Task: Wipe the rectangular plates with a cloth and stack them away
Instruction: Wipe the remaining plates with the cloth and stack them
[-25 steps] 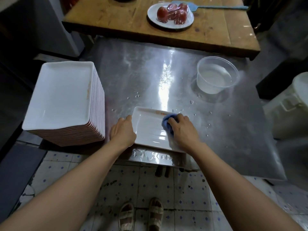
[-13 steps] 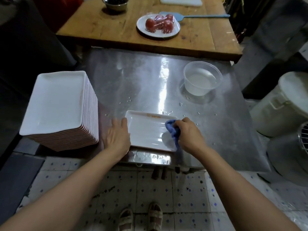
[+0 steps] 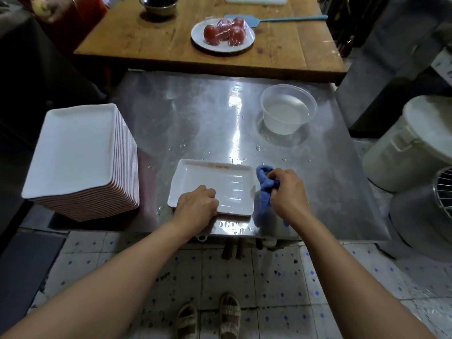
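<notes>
A single white rectangular plate [image 3: 215,182] lies flat near the front edge of the wet steel table [image 3: 208,123]. My left hand [image 3: 195,207] grips the plate's near edge, fingers curled onto its surface. My right hand [image 3: 287,192] is just off the plate's right side, closed around a crumpled blue cloth [image 3: 265,187] that hangs down over the table. A tall stack of white rectangular plates [image 3: 78,157] stands on the table's left end.
A clear plastic tub of water [image 3: 287,110] sits at the back right. Beyond is a wooden table [image 3: 171,45] with a plate of wrapped tomatoes [image 3: 222,34], a blue spatula and a metal bowl. White buckets [image 3: 411,145] stand at right. Another person's hand shows top left.
My right hand has drawn the cloth off the plate to its right side. My left hand shifted from the plate's left edge to its near edge.
</notes>
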